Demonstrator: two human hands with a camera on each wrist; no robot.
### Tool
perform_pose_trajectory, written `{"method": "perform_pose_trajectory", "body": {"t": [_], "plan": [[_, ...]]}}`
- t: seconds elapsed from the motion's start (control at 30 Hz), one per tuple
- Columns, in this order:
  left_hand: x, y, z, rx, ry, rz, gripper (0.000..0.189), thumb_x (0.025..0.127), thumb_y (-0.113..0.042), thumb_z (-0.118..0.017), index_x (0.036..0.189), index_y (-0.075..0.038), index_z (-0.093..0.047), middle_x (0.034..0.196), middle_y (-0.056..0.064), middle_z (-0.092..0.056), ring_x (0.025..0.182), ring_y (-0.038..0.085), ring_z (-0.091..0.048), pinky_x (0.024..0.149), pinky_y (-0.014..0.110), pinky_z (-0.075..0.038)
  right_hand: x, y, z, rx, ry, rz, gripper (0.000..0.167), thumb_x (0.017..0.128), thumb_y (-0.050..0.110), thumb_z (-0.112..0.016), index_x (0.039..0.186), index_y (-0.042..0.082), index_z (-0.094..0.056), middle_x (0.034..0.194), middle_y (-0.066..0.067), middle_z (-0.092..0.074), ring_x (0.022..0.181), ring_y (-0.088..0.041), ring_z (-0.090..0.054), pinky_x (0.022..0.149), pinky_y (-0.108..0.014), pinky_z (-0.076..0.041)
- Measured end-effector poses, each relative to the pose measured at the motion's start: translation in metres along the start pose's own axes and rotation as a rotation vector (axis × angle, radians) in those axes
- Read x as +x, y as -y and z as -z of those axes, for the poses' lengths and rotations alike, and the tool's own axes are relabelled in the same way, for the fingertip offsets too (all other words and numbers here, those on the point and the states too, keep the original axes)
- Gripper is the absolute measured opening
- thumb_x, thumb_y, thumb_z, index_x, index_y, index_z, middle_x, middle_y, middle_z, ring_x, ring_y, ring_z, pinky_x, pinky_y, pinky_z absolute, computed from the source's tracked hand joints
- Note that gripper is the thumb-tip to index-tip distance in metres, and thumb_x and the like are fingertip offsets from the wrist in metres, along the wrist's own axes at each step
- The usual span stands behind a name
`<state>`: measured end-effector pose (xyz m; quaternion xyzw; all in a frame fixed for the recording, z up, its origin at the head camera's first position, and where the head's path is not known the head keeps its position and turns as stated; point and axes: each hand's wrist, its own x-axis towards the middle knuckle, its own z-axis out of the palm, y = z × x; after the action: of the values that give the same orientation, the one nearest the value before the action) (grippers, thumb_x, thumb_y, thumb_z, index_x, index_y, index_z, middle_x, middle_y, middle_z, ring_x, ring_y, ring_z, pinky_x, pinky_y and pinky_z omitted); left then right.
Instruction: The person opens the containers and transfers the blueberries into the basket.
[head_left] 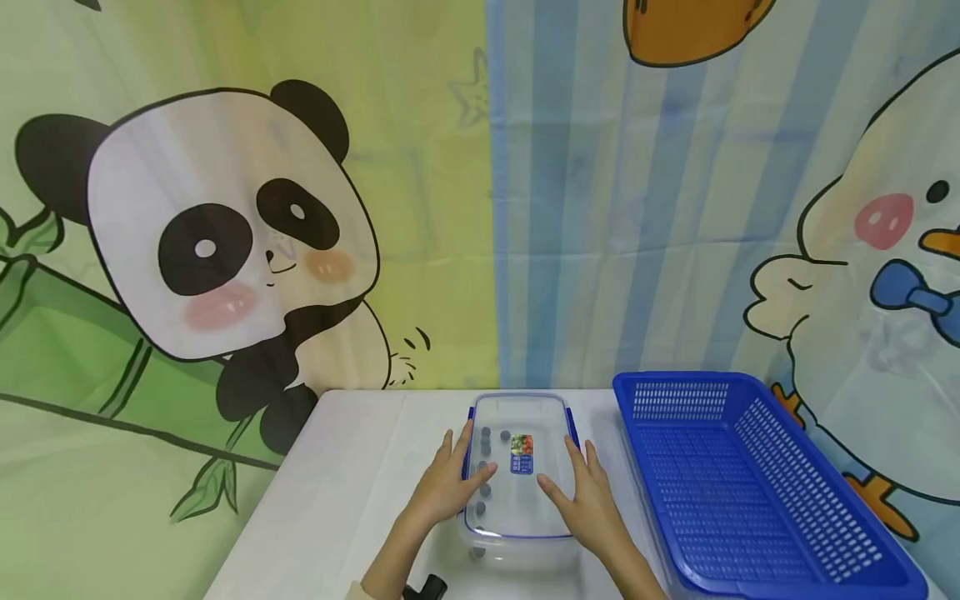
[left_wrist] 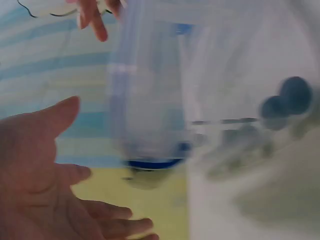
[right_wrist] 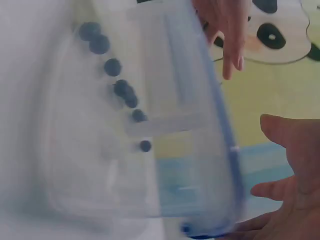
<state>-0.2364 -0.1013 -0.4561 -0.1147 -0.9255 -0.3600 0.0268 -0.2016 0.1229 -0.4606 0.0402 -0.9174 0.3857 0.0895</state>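
A clear plastic food container (head_left: 525, 546) stands on the table with its clear lid (head_left: 540, 508) on top. Blue side latches (head_left: 572, 427) run along its long edges, and a small printed label (head_left: 521, 463) sits mid-lid. Several small dark blue-grey balls (right_wrist: 113, 67) show through the plastic, mostly along the left side. My left hand (head_left: 444, 483) is over the lid's left edge, fingers spread and straight, thumb pointing inward. Opposite it, my right hand (head_left: 591, 504) spreads over the right edge in the same way. Neither hand grips anything.
A large blue plastic basket (head_left: 720, 492) stands right of the container. The white table (head_left: 367, 475) reaches back to a cartoon-printed curtain (head_left: 420, 208). A black object (head_left: 429, 587) shows beside the left forearm at the lower edge.
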Motion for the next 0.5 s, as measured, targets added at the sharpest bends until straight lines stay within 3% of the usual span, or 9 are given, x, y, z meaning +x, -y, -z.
{"method": "perform_pose_trajectory", "body": {"t": [0.07,0.23,0.33,0.5], "plan": [[0.006,0.012,-0.01,-0.096,0.0,-0.005,0.079,0.087,-0.052,-0.054,0.147,-0.014,-0.023,0.144,0.033,-0.021,0.121,0.056,-0.031,0.088,0.073,-0.033,0.006,-0.008,-0.009,0.03,-0.018,-0.011,0.076,0.087,0.049,-0.057,0.143,0.006,-0.031,0.142,-0.037,-0.018,0.123,-0.058,-0.025,0.091,-0.072,-0.029],[0.017,0.037,-0.028,-0.297,0.022,0.028,0.067,0.091,-0.047,-0.051,0.147,-0.02,-0.026,0.144,0.023,-0.03,0.123,0.051,-0.034,0.093,0.067,-0.035,0.016,-0.029,-0.023,0.125,-0.03,-0.017,0.064,0.087,0.039,-0.061,0.14,0.01,-0.039,0.138,-0.035,-0.031,0.121,-0.054,-0.033,0.094,-0.069,-0.031],[0.018,0.048,-0.033,-0.398,0.033,0.064,0.063,0.091,-0.048,-0.051,0.145,-0.026,-0.03,0.145,0.018,-0.031,0.126,0.046,-0.033,0.099,0.062,-0.032,0.019,-0.036,-0.025,0.22,-0.013,-0.033,0.059,0.087,0.033,-0.063,0.139,0.014,-0.042,0.139,-0.027,-0.037,0.125,-0.048,-0.033,0.098,-0.066,-0.029],[0.019,0.057,-0.032,-0.569,0.065,0.056,0.054,0.094,-0.038,-0.051,0.144,-0.028,-0.034,0.148,0.018,-0.025,0.132,0.041,-0.025,0.106,0.056,-0.024,0.02,-0.04,-0.024,0.307,0.029,-0.074,0.059,0.087,0.03,-0.064,0.14,0.021,-0.041,0.143,-0.018,-0.035,0.13,-0.043,-0.029,0.101,-0.065,-0.026]]}}
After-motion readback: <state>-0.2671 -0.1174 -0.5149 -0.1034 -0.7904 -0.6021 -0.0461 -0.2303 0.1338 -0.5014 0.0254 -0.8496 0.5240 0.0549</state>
